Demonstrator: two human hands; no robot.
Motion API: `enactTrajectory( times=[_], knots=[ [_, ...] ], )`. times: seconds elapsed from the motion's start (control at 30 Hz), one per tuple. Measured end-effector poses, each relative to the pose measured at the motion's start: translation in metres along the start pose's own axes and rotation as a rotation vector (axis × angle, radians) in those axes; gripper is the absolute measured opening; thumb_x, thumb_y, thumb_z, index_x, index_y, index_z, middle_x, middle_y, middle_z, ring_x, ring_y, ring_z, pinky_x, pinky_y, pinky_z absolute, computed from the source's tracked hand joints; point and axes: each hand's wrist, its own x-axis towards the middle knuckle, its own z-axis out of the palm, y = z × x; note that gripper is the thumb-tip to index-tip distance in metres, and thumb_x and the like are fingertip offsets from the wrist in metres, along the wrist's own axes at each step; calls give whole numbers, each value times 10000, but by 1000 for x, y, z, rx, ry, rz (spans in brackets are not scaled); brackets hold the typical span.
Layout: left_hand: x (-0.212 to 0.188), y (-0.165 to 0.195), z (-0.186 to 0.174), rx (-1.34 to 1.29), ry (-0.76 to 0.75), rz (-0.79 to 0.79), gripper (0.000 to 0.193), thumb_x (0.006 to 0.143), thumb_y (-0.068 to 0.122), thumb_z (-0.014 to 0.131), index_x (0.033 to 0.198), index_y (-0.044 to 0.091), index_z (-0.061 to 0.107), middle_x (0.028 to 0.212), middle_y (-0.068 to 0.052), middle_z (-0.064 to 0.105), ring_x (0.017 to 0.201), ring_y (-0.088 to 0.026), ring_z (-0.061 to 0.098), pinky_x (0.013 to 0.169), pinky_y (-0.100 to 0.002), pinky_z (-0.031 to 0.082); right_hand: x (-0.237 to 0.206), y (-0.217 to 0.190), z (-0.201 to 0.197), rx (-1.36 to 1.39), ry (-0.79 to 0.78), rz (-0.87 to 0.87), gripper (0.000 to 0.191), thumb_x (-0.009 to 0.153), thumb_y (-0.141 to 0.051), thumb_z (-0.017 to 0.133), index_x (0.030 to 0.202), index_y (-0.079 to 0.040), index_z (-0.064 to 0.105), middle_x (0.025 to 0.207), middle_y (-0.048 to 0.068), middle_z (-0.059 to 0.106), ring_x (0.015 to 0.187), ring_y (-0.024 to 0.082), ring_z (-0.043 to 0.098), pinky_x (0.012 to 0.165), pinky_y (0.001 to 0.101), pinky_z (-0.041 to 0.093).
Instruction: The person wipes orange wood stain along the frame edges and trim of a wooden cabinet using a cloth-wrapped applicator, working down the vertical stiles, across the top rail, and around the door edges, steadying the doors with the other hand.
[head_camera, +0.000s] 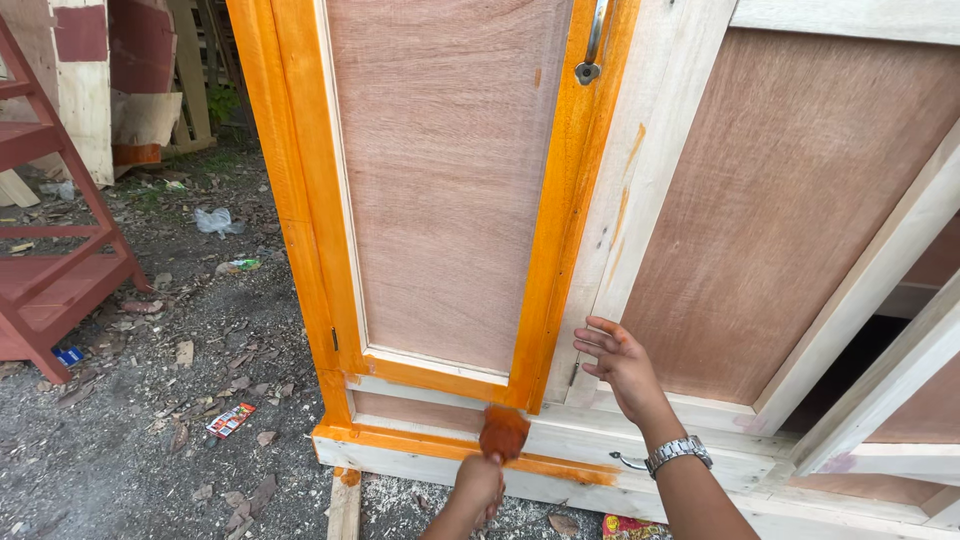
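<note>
To your left a red wooden frame (55, 250) stands on the gravel ground (130, 460), which is strewn with dry leaves. A crumpled clear plastic bag (213, 221) lies farther back, a small flat red packet (230, 420) nearer you. Pale boards (85, 80) lean behind.

Left hand (480, 484) low, fingers curled shut in a grip; right hand (620, 365) raised, fingers spread, wrist bent.
</note>
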Motion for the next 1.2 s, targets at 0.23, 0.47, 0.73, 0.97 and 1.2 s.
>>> enactTrajectory(
  times=[0.23, 0.47, 0.73, 0.97, 1.2],
  knots=[
    [-5, 138, 16, 46, -116, 158, 293, 1044, 239, 487, 790, 103, 541, 536, -8, 459, 389, -106, 374, 353, -289, 237, -3, -13, -2, 12, 6, -18, 726, 771, 162, 408, 1433, -122, 493, 1403, 116, 623, 1319, 240, 582, 1005, 395, 496],
    [-76, 296, 49, 115, -223, 374, 278, 1040, 238, 349, 865, 171, 555, 532, 31, 394, 389, -52, 262, 341, -232, 163, -5, -75, 22, 6, -39, -143, 681, 800, 131, 416, 1432, -111, 492, 1402, 114, 633, 1294, 231, 599, 1001, 387, 500],
    [-128, 422, 81, -72, -387, 660, 278, 1051, 212, 349, 877, 119, 544, 529, 27, 391, 374, -53, 258, 328, -235, 204, -7, -167, 32, -77, -44, -317, 709, 777, 136, 408, 1436, -114, 475, 1403, 91, 629, 1278, 222, 610, 977, 371, 504],
    [-97, 304, 49, 29, -232, 776, 371, 1035, 403, 496, 796, 128, 565, 541, 32, 474, 382, -87, 388, 336, -274, 293, -5, -175, 19, -39, 40, -312, 663, 827, 113, 416, 1447, -120, 458, 1373, 85, 638, 1233, 217, 631, 946, 353, 522],
    [-63, 186, 48, 85, -270, 206, 448, 1089, 341, 457, 735, 71, 511, 544, -18, 454, 393, -116, 394, 356, -289, 294, 0, -148, -19, -91, 132, -238, 593, 878, 49, 448, 1446, -116, 475, 1356, 71, 652, 1192, 202, 638, 914, 336, 510]
  ],
)
